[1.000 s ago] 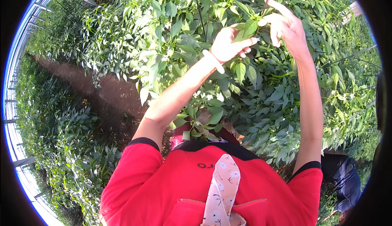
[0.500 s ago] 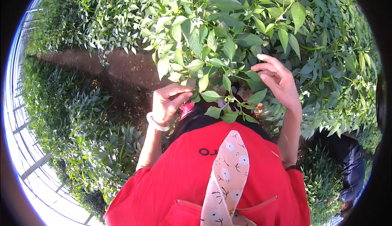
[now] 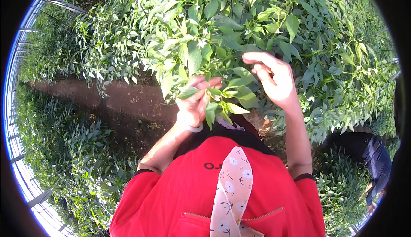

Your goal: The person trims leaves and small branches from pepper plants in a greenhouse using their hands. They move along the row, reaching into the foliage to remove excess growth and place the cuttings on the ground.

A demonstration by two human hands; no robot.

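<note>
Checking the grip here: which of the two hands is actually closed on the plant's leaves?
The left hand: its fingers curl around a leafy shoot. The right hand is open beside the foliage, fingers spread, holding nothing.

- Left hand: raised at chest height, fingers curled inward in a loose grip, a pale band at the wrist, forearm bare.
- Right hand: raised slightly higher, palm leftward, fingers bent, forearm upright.

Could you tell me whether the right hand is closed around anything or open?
Open: the right hand is spread among the leaves, its fingers only loosely curled and gripping nothing.
</note>
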